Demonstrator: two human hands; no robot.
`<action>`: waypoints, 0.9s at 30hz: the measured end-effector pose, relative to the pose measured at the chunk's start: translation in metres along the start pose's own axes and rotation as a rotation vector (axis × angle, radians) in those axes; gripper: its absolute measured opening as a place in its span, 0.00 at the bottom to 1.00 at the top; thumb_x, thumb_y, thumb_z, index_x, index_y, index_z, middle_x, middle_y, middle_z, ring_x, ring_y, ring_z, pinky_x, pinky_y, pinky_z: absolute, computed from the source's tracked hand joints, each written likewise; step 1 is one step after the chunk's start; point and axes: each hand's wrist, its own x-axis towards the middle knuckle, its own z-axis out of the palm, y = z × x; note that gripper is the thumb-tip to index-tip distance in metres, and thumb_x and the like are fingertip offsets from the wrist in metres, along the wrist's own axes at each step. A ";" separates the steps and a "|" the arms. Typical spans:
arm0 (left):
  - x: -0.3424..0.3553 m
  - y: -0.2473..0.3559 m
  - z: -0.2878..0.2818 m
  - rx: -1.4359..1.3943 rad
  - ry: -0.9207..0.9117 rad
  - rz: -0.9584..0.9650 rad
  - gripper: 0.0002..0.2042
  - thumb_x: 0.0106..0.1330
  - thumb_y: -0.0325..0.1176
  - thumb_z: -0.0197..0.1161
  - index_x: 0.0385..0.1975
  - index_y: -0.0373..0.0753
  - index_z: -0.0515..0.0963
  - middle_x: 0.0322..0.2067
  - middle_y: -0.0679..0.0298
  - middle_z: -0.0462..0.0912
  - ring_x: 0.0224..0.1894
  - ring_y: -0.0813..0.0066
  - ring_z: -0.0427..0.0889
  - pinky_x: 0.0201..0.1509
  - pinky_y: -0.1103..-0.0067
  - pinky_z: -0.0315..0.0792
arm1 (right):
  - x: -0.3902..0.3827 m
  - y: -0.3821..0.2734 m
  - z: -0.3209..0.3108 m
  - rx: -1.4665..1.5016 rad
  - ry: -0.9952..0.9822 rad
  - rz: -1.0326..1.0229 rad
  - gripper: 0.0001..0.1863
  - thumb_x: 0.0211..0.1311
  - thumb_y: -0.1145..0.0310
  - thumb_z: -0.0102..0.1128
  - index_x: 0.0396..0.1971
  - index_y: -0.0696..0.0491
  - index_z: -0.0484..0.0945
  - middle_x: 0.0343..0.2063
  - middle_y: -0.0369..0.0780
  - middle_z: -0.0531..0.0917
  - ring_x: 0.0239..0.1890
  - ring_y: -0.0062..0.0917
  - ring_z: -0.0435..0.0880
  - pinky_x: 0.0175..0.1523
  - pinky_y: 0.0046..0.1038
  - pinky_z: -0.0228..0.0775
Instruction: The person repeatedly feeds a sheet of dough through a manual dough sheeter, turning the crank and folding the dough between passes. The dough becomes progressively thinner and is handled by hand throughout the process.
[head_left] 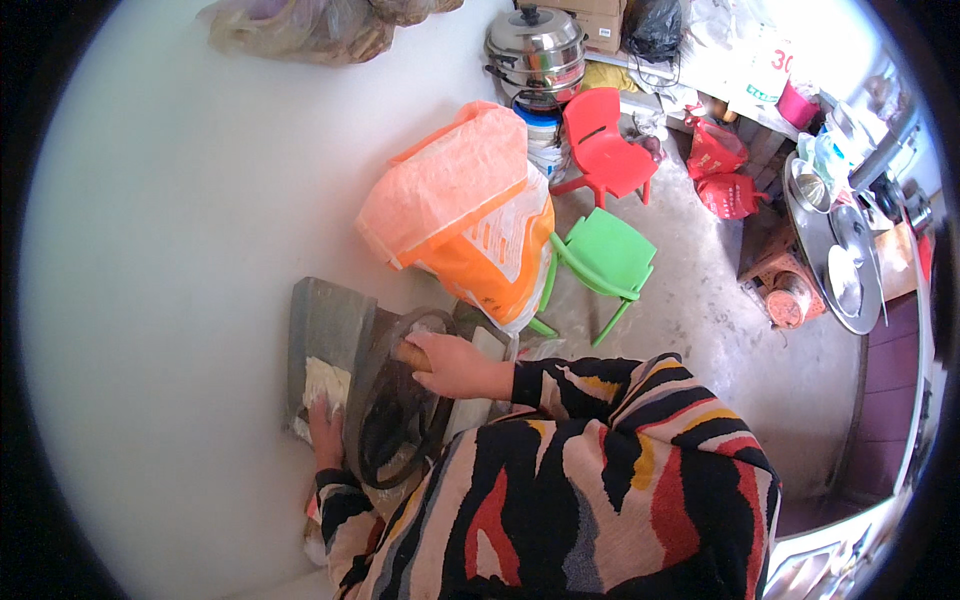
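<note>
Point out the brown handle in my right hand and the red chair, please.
Brown handle (pixel 410 356): head view, on its exposed part beside the right hand (pixel 455 367).
Red chair (pixel 613 166): head view, on its seat.

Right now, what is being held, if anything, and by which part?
The right hand holds a dark wheel by its brown handle. The left hand touches a pale, dough-like slab; whether it grips can't be told.

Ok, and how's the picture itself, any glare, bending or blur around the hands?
Head view: upper right washed out by glare around the pink container; same view: purple cabinets bow near the right rim, black fisheye corners; same view: left hand and right hand look reasonably sharp, dark handwheel shows little detail.
</note>
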 end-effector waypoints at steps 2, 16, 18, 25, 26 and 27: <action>0.001 -0.001 0.000 -0.068 0.001 0.015 0.25 0.64 0.35 0.52 0.61 0.36 0.61 0.62 0.51 0.60 0.64 0.54 0.56 0.68 0.69 0.47 | 0.002 0.004 -0.001 0.013 0.046 0.002 0.21 0.48 0.69 0.56 0.44 0.60 0.67 0.38 0.53 0.77 0.42 0.49 0.75 0.47 0.43 0.68; 0.005 -0.008 0.008 -0.009 0.040 -0.003 0.25 0.63 0.34 0.54 0.60 0.34 0.61 0.61 0.50 0.62 0.64 0.53 0.56 0.68 0.68 0.47 | 0.018 0.056 -0.016 -0.111 0.062 0.100 0.18 0.47 0.66 0.56 0.40 0.56 0.72 0.32 0.50 0.79 0.39 0.45 0.78 0.43 0.42 0.70; 0.005 -0.007 0.009 0.018 0.044 0.013 0.25 0.64 0.35 0.54 0.60 0.34 0.62 0.61 0.50 0.62 0.65 0.53 0.56 0.68 0.68 0.47 | 0.017 0.070 -0.015 -0.181 0.077 0.097 0.16 0.48 0.66 0.55 0.38 0.55 0.73 0.30 0.49 0.79 0.38 0.45 0.78 0.42 0.42 0.70; 0.004 -0.007 0.010 -0.003 0.062 0.031 0.25 0.63 0.36 0.54 0.60 0.36 0.62 0.60 0.49 0.64 0.62 0.53 0.60 0.67 0.68 0.51 | 0.014 0.124 0.009 -0.347 0.142 0.095 0.14 0.48 0.70 0.53 0.38 0.51 0.76 0.28 0.47 0.78 0.34 0.45 0.79 0.37 0.43 0.71; 0.004 -0.009 0.010 0.017 0.073 0.034 0.25 0.63 0.37 0.54 0.60 0.36 0.63 0.59 0.49 0.64 0.62 0.53 0.61 0.66 0.68 0.52 | 0.014 0.131 0.014 -0.383 0.158 0.116 0.15 0.47 0.70 0.53 0.39 0.50 0.76 0.27 0.47 0.79 0.33 0.45 0.79 0.36 0.43 0.71; 0.003 -0.012 0.010 0.013 0.079 0.052 0.24 0.63 0.37 0.54 0.59 0.36 0.63 0.59 0.50 0.64 0.62 0.53 0.61 0.66 0.68 0.52 | 0.013 0.137 0.017 -0.408 0.115 0.146 0.16 0.47 0.70 0.53 0.40 0.50 0.77 0.29 0.47 0.79 0.34 0.44 0.80 0.37 0.43 0.72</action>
